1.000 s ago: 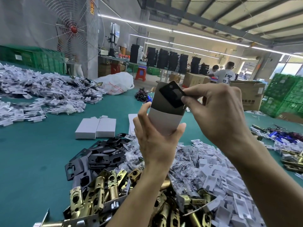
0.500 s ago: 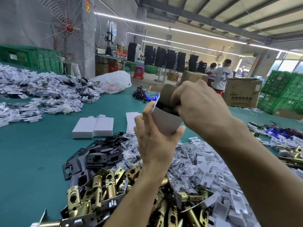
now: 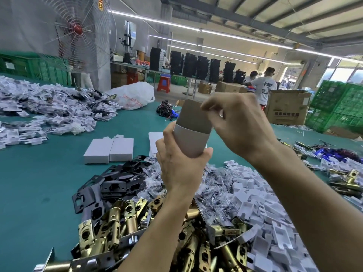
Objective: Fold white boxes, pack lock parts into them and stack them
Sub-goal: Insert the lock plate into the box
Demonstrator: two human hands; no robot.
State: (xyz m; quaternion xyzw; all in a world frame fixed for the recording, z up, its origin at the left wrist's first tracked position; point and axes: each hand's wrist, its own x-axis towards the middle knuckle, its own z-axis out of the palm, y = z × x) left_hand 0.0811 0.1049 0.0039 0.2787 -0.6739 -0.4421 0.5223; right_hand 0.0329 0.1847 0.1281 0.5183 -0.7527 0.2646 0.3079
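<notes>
— Where is the box (image 3: 191,140)?
— Up in the air in the middle, over the table (image 3: 29,183). The left hand (image 3: 180,169) grips it low down. Its brown flap (image 3: 193,116) sticks up.
— And the right hand (image 3: 235,122)?
— At one o'clock from the box, fingers (image 3: 216,107) curled by the flap's edge. I cannot tell if it holds anything.
— What lies around?
— Two closed boxes (image 3: 110,148) at nine o'clock, black plates (image 3: 115,185) at seven, brass latches (image 3: 117,222) at six, white bits (image 3: 255,193) at four.

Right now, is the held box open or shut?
Open: box in the left hand has its brown flap standing up, not tucked.
</notes>
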